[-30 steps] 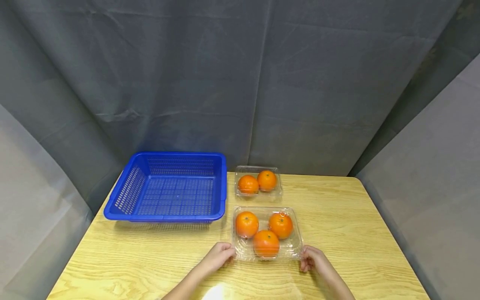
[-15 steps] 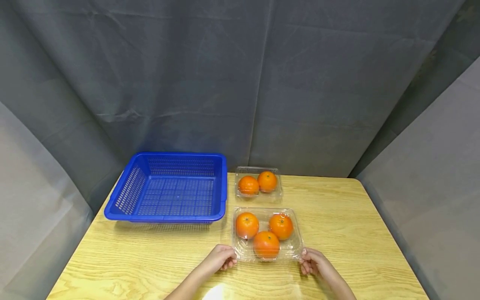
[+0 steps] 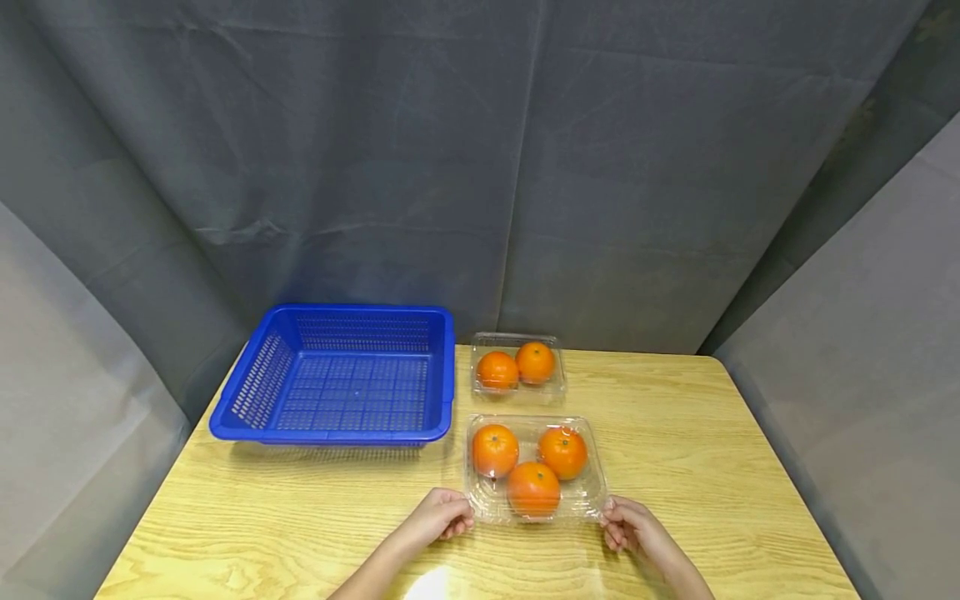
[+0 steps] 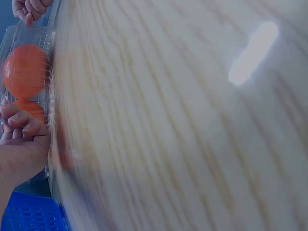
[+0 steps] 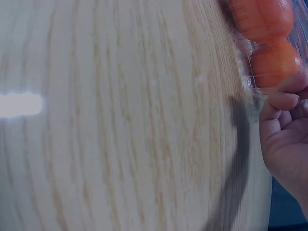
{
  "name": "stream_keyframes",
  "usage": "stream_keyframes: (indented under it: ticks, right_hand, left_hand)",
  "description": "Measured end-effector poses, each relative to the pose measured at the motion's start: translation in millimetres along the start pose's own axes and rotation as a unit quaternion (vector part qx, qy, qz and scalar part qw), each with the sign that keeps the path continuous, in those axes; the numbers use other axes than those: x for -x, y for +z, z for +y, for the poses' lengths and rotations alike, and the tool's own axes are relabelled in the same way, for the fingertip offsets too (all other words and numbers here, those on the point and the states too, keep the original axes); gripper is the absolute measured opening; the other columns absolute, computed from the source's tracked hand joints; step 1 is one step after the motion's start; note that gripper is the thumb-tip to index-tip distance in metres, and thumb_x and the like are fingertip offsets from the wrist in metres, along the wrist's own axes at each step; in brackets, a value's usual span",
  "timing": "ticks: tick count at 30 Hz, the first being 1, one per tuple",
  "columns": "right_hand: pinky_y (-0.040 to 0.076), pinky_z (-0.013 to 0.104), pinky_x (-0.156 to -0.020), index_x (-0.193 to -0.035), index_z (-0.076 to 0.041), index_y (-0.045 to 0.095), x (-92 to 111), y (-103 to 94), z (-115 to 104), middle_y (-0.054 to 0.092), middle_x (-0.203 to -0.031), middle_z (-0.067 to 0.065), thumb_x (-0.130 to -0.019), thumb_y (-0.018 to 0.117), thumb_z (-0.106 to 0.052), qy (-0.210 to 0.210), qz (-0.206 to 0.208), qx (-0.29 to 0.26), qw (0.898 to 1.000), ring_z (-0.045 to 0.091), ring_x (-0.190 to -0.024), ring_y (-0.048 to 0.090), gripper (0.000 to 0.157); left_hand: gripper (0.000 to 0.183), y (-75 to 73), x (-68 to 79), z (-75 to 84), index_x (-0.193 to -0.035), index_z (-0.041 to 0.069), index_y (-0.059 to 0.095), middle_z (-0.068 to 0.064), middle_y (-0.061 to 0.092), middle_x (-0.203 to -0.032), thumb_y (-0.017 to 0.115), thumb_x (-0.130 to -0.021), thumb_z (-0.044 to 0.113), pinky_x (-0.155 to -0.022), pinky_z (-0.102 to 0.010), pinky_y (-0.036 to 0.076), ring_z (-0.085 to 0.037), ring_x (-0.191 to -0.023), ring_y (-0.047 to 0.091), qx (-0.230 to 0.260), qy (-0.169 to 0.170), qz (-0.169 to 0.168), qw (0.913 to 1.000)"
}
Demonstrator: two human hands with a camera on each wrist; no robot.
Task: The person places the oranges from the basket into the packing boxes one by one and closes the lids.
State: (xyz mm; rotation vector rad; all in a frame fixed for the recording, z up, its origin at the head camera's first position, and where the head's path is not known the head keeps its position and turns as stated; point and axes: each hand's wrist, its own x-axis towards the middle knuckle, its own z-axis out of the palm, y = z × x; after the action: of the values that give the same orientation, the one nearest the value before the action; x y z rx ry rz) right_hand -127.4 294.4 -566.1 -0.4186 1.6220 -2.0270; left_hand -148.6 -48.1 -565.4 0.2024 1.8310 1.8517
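Observation:
A clear plastic clamshell box [image 3: 491, 505] lies on the table in front of me, its lid down over three oranges [image 3: 534, 490]. At its near left corner my left hand [image 3: 442, 514] pinches the rim between thumb and fingers. My right hand [image 3: 633, 529] does the same at the near right corner. In the left wrist view, the left hand [image 4: 21, 130] appears at the box's end, with the other hand at the far end. The right wrist view has the right hand [image 5: 288, 120] with curled fingers beside the box's edge.
Behind this box stands a smaller clear box [image 3: 557, 387] with two oranges [image 3: 536, 362]. A blue plastic basket [image 3: 330, 436], with nothing in it, sits at the back left of the wooden table [image 3: 675, 442]. Grey curtain [image 3: 375, 167] hangs behind the table and along the sides.
Over the last second both hands shift very slightly at the box's near corners, and the left fingers curl in a little more. The boxes and basket stay in place.

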Motion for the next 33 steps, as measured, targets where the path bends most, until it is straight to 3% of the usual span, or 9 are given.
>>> stream_keyframes:
  ticks: [7,11,14,17,21,25,27,30,33]
  right_hand:
    - [0.047,0.021,-0.06,-0.084,-0.012,0.054,0,5.4,-5,0.048,-0.063,-0.008,-0.092,0.027,0.0,0.018,0.032,0.035,0.999,0.005,-0.06,0.053,0.03]
    - [0.047,0.023,-0.057,-0.081,-0.006,0.05,-1,16.3,-9,0.051,-0.063,-0.004,-0.091,0.035,-0.003,0.046,0.132,0.115,0.984,0.008,-0.058,0.053,0.018]
    - [0.046,0.023,-0.057,-0.088,0.0,0.047,-3,25.0,-10,0.054,-0.071,0.002,-0.088,0.043,-0.003,0.063,0.242,0.164,0.954,0.01,-0.062,0.054,0.006]
    - [0.046,0.023,-0.061,-0.103,0.004,0.045,-4,30.8,-10,0.054,-0.086,0.008,-0.084,0.052,0.001,0.028,0.316,0.238,0.918,0.008,-0.071,0.053,0.021]
    - [0.044,0.024,-0.069,-0.12,0.003,0.041,-4,34.1,-7,0.053,-0.104,0.013,-0.075,0.062,0.006,-0.059,0.339,0.384,0.857,0.015,-0.085,0.051,0.05]
    - [0.04,0.021,-0.082,-0.128,-0.002,0.041,-4,33.7,-4,0.05,-0.118,0.013,-0.068,0.068,0.008,-0.134,0.33,0.48,0.802,0.021,-0.101,0.047,0.066]
    - [0.033,0.014,-0.092,-0.129,-0.003,0.044,-5,33.0,-3,0.048,-0.124,0.013,-0.066,0.069,0.008,-0.166,0.32,0.506,0.783,0.019,-0.109,0.044,0.069]
    - [0.02,0.005,-0.098,-0.127,-0.004,0.048,-5,32.6,-3,0.047,-0.127,0.013,-0.062,0.069,0.008,-0.205,0.307,0.526,0.766,0.014,-0.117,0.04,0.07]
    - [0.018,0.006,-0.099,-0.125,-0.003,0.051,-6,32.4,-2,0.046,-0.129,0.015,-0.06,0.068,0.009,-0.228,0.287,0.531,0.764,0.013,-0.121,0.038,0.068]
  left_hand:
    - [0.014,3.9,3.9,5.8,-0.063,-0.006,0.051,0.006,0.044,-0.051,0.05,-0.075,0.001,-0.042,-0.016,0.026,-0.005,-0.044,0.033,-0.012,0.011,0.031,0.9994]
    - [0.013,6.5,4.4,6.9,-0.065,-0.004,0.047,0.006,0.038,-0.054,0.056,-0.073,0.001,-0.044,-0.016,0.027,-0.004,-0.047,0.032,-0.086,0.054,0.096,0.9902]
    - [0.013,8.0,3.4,4.4,-0.072,0.001,0.047,0.004,0.038,-0.06,0.06,-0.069,0.002,-0.047,-0.015,0.029,-0.002,-0.051,0.033,-0.156,0.1,0.146,0.9718]
    - [0.023,9.9,2.3,2.6,-0.08,0.001,0.047,-0.001,0.043,-0.068,0.062,-0.064,0.001,-0.053,-0.017,0.034,-0.007,-0.058,0.039,-0.211,0.172,0.183,0.9446]
    - [0.036,12.6,0.4,1.6,-0.092,0.002,0.049,-0.006,0.048,-0.083,0.064,-0.06,-0.001,-0.067,-0.026,0.043,-0.018,-0.074,0.047,-0.272,0.261,0.225,0.8985]
    - [0.045,14.9,0.5,1.4,-0.102,0.002,0.052,-0.006,0.051,-0.099,0.065,-0.058,0.001,-0.083,-0.034,0.045,-0.021,-0.094,0.049,-0.315,0.293,0.253,0.8666]
    - [0.05,15.7,1.0,1.4,-0.106,0.001,0.053,-0.008,0.051,-0.107,0.066,-0.058,0.003,-0.089,-0.037,0.044,-0.022,-0.103,0.048,-0.334,0.303,0.254,0.8555]
    - [0.057,17.2,1.2,1.7,-0.114,0.001,0.051,-0.012,0.049,-0.118,0.067,-0.059,0.005,-0.094,-0.042,0.041,-0.024,-0.112,0.045,-0.361,0.324,0.238,0.8418]
    - [0.064,18.8,0.7,1.5,-0.12,0.002,0.05,-0.013,0.046,-0.126,0.067,-0.059,0.008,-0.095,-0.044,0.041,-0.026,-0.118,0.042,-0.384,0.344,0.212,0.8302]
